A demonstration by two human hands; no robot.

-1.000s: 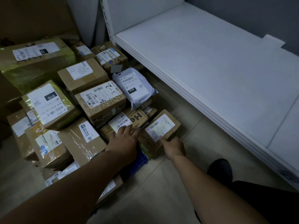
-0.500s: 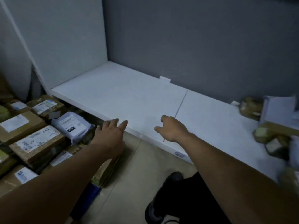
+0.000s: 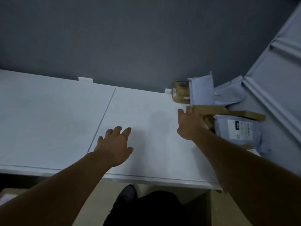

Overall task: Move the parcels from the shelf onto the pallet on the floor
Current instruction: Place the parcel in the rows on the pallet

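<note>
White shelf, parcels at its end, left hand spread, right hand spread against cardboard box

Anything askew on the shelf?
Yes. At the right end of the shelf the parcels sit in a jumbled heap: a flat cardboard box lies slanted across them, and a grey mailer stands on edge by the wall.

The head view looks steeply down, close over the white shelf, facing the grey wall.
</note>
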